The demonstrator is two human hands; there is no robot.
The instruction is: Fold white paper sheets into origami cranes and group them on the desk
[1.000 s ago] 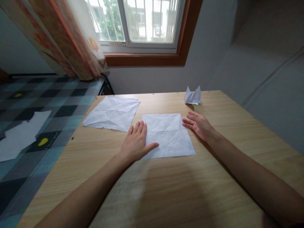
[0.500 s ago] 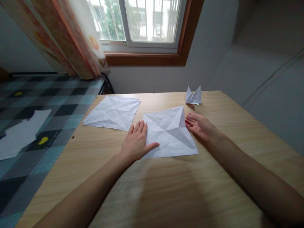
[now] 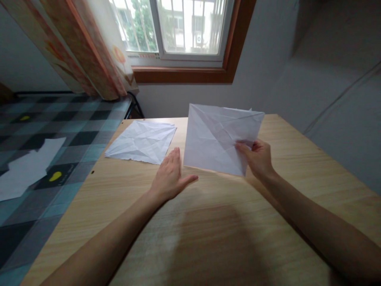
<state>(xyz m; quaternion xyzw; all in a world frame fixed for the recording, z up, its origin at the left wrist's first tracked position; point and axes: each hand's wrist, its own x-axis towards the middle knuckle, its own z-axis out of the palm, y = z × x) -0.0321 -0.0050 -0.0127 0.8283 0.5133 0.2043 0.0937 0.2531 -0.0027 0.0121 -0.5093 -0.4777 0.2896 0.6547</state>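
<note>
A creased white sheet of paper (image 3: 217, 137) is raised off the table, tilted up towards me. My right hand (image 3: 258, 155) grips it near its right edge, thumb on the near face and fingers behind. To its left, my left hand (image 3: 171, 176) is open with the thumb spread, palm over the tabletop, and holds nothing. Beyond it lies another creased white paper (image 3: 141, 141), flat on the table. The raised sheet hides the folded paper piece at the back; only a small tip may show above its top edge.
The wooden table (image 3: 143, 246) ends on the left beside a bed with a checked cover (image 3: 38, 230), where loose white paper (image 3: 28, 169) lies. At the back are a window (image 3: 190, 28), a patterned curtain (image 3: 86, 47) and the wall (image 3: 166, 99).
My right hand has taken hold of the sheet and lifted it off the table, tilting it up. My left hand no longer presses on it and stays almost in place.
</note>
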